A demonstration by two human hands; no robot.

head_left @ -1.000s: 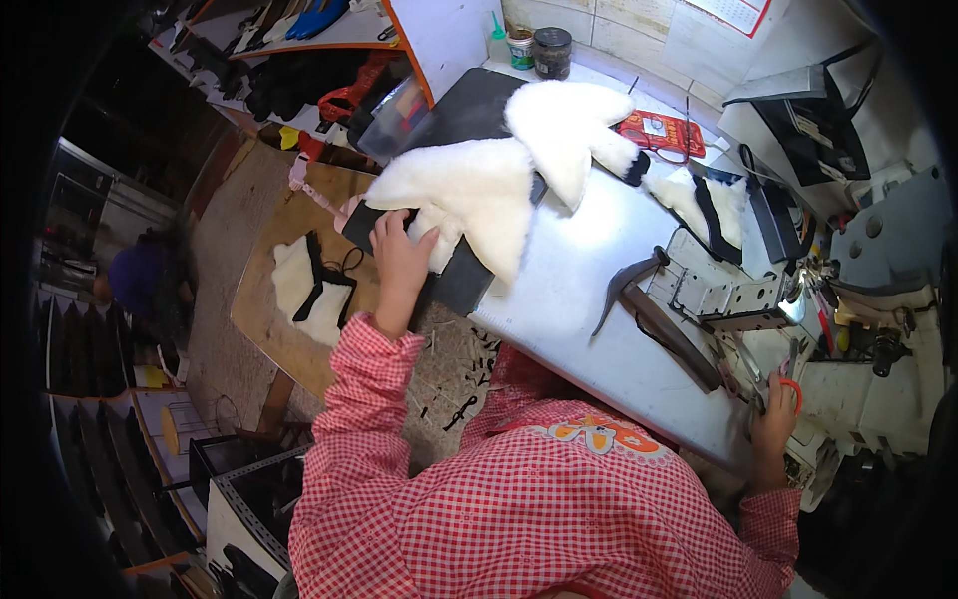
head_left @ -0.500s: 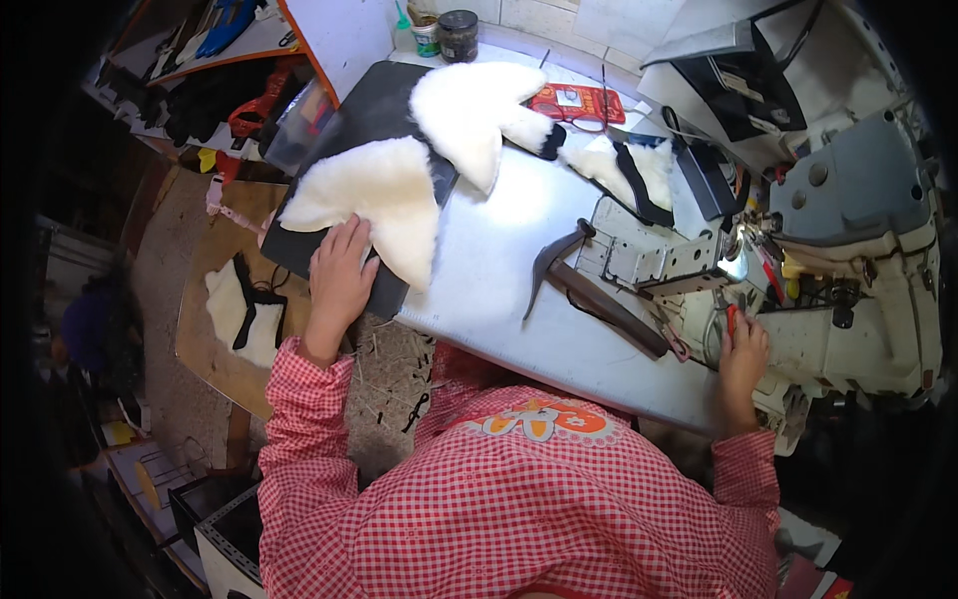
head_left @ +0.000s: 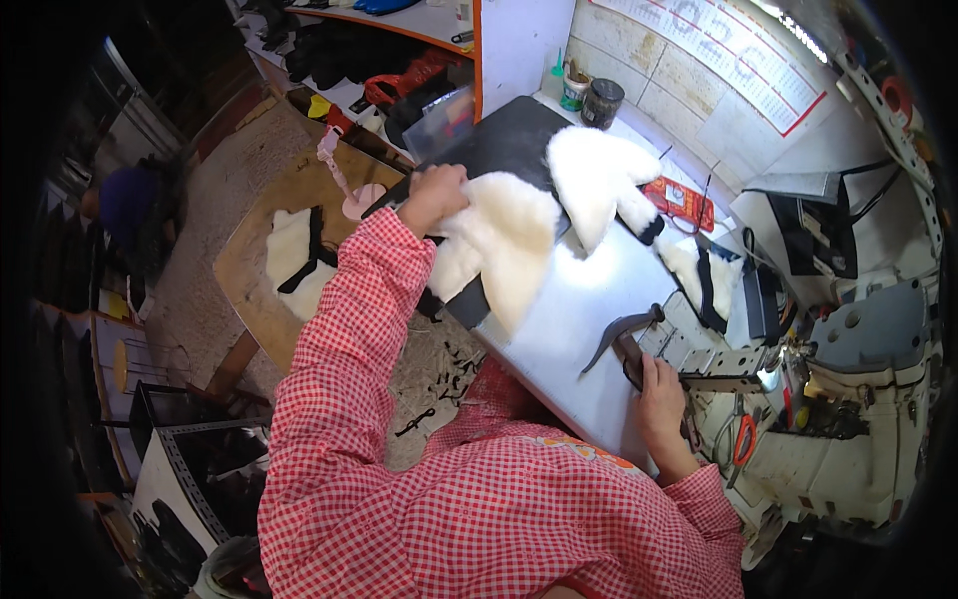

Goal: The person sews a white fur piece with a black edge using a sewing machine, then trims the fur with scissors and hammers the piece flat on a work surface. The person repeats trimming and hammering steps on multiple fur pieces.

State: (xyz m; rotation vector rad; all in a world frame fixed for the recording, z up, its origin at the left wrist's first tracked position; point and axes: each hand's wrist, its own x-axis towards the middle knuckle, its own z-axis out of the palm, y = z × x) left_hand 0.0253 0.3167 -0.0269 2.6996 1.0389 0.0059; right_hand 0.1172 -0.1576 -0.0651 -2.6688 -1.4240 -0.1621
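Note:
A white fleece piece [head_left: 519,225] with two lobes lies over a black board [head_left: 514,135] at the table's left side. My left hand [head_left: 436,197] is at its upper left edge, fingers bent over the fleece; the fingertips are partly hidden. Over on the right, my right hand [head_left: 661,407] is closed around the handle of a hammer [head_left: 627,351] with a long curved head, which rests on the white table [head_left: 569,349]. Beyond the first piece lies a second white fleece piece [head_left: 594,180] with a black end.
Scissors with orange handles [head_left: 743,439] hang by the grey machine [head_left: 868,329] at right. A black-trimmed fleece piece [head_left: 704,280] lies near the machine, another [head_left: 299,255] on the low brown board at left. Jars [head_left: 602,103] stand at the back.
My right hand has left the scissors and moved left onto the hammer handle. My left hand has shifted to the fleece's far left edge, whose left lobe looks turned. The view has swung right.

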